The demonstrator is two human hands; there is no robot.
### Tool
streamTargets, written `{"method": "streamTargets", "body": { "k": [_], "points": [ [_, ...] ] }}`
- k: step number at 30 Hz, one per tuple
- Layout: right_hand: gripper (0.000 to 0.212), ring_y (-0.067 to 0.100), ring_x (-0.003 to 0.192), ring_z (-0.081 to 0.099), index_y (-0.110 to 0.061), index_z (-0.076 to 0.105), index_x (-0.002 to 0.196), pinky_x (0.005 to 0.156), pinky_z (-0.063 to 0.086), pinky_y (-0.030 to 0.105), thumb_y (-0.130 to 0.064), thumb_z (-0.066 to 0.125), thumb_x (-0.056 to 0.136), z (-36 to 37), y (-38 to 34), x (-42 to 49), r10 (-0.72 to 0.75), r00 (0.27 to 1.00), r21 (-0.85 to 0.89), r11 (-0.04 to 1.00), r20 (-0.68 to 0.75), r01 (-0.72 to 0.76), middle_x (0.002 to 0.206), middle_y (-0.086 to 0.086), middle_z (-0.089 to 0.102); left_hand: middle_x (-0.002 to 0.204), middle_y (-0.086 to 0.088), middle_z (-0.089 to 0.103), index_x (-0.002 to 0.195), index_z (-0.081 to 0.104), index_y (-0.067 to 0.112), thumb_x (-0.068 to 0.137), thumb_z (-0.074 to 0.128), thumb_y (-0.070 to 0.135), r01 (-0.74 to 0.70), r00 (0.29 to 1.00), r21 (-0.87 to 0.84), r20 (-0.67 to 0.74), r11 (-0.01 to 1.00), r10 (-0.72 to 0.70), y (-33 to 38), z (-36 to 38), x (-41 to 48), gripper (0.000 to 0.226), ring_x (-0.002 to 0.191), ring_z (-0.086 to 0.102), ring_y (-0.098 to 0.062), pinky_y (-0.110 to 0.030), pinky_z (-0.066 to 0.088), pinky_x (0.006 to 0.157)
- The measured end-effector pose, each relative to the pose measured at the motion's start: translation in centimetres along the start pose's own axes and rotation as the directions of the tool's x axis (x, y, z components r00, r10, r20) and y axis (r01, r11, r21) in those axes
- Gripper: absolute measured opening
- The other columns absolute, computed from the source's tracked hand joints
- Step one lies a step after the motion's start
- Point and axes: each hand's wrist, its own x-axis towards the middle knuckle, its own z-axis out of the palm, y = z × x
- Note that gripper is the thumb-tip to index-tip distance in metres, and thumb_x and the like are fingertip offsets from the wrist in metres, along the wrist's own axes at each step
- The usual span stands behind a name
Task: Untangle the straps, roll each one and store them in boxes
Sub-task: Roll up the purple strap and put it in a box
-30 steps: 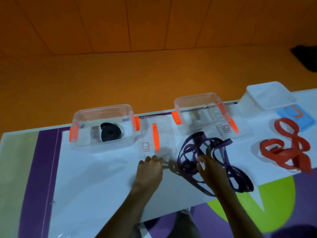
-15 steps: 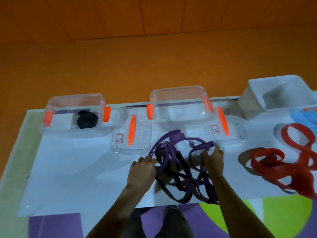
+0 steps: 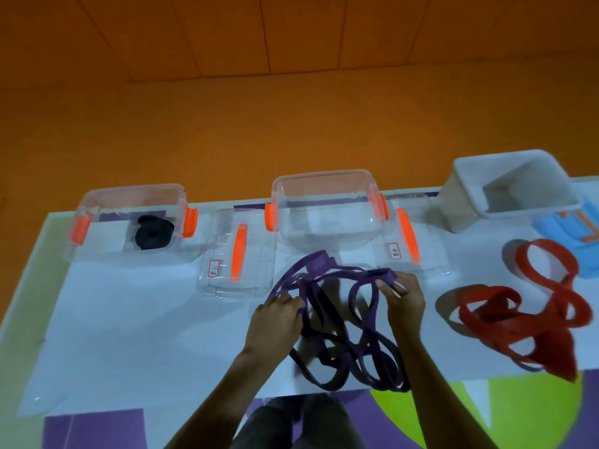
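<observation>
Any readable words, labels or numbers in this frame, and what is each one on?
No text can be read here.
Red-bordered label on the left clear lid: handwritten marks, too blurred to read.
Red-bordered label on the right clear lid: also too blurred to read.

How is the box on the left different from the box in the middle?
The left clear plastic box with orange latches holds a rolled black strap; the middle clear plastic box with orange latches looks empty. The left box stands at the table's edge, the middle one right behind the tangled purple strap. Both are open.
</observation>
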Motion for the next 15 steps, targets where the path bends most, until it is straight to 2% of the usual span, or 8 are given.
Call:
{"method": "streamTargets", "body": {
  "k": [3, 5, 8, 10, 12, 15],
  "points": [
    [0.026, 0.010, 0.103, 0.072, -0.015, 0.070, 0.113, 0.087, 0.055, 0.021, -0.005, 0.078, 0.090, -1.6, -2.1, -1.5, -0.064, 0.998, 0.144, 0.987, -0.010, 0.065, 0.107, -0.011, 0.075, 0.124, 0.007, 0.068, 0.125, 0.066, 0.027, 0.104, 0.052, 0.024, -0.045, 0.999, -0.118, -0.030, 0.992, 0.042, 0.7, -0.5, 0.6, 0.026, 0.112, 0.065, -0.015, -0.028, 0.052, 0.091],
    [0.029, 0.013, 0.106, 0.073, -0.014, 0.070, 0.112, 0.090, 0.056, 0.021, 0.000, 0.078, 0.088, -2.4, -3.9, -2.3, -0.130, 0.991, 0.173, 0.976, -0.003, 0.129, 0.110, -0.008, 0.075, 0.129, 0.008, 0.066, 0.129, 0.064, 0.029, 0.102, 0.056, 0.025, -0.067, 0.997, -0.229, -0.041, 0.971, 0.059, 1.1, -0.7, 1.0, 0.028, 0.116, 0.064, -0.014, -0.031, 0.054, 0.093],
    [0.033, 0.008, 0.105, 0.073, -0.023, 0.071, 0.109, 0.090, 0.054, 0.017, -0.002, 0.081, 0.087, -3.3, -7.0, -3.8, -0.215, 0.977, 0.142, 0.967, 0.004, 0.212, 0.107, -0.016, 0.076, 0.135, 0.008, 0.063, 0.139, 0.058, 0.030, 0.102, 0.059, 0.028, -0.116, 0.993, -0.373, -0.047, 0.921, 0.106, 1.8, -0.9, 1.3, 0.037, 0.123, 0.060, -0.015, -0.036, 0.054, 0.099],
    [0.031, 0.006, 0.106, 0.073, -0.020, 0.071, 0.112, 0.087, 0.054, 0.014, -0.002, 0.080, 0.088, -3.6, -9.1, -4.9, -0.286, 0.958, 0.100, 0.954, 0.027, 0.282, 0.109, -0.014, 0.076, 0.143, 0.007, 0.058, 0.146, 0.053, 0.030, 0.102, 0.063, 0.030, -0.130, 0.991, -0.514, -0.045, 0.848, 0.125, 2.3, -1.6, 1.5, 0.045, 0.130, 0.056, -0.015, -0.038, 0.050, 0.107],
    [0.030, 0.007, 0.107, 0.073, -0.016, 0.071, 0.115, 0.088, 0.056, 0.016, -0.004, 0.079, 0.089, -3.8, -10.8, -5.9, -0.378, 0.924, 0.064, 0.925, 0.061, 0.374, 0.113, -0.008, 0.076, 0.152, 0.009, 0.050, 0.151, 0.045, 0.032, 0.100, 0.067, 0.036, -0.122, 0.991, -0.640, -0.037, 0.758, 0.129, 2.8, -2.4, 1.8, 0.055, 0.138, 0.049, -0.012, -0.037, 0.045, 0.113],
    [0.029, 0.007, 0.107, 0.074, -0.017, 0.070, 0.118, 0.088, 0.057, 0.018, -0.007, 0.077, 0.091, -3.6, -12.9, -7.4, -0.448, 0.887, 0.078, 0.894, 0.112, 0.442, 0.116, -0.006, 0.077, 0.163, 0.011, 0.037, 0.160, 0.031, 0.035, 0.093, 0.075, 0.045, -0.133, 0.982, -0.736, -0.007, 0.664, 0.189, 3.9, -4.0, 2.6, 0.080, 0.147, 0.037, -0.009, -0.036, 0.037, 0.119]
  ]
}}
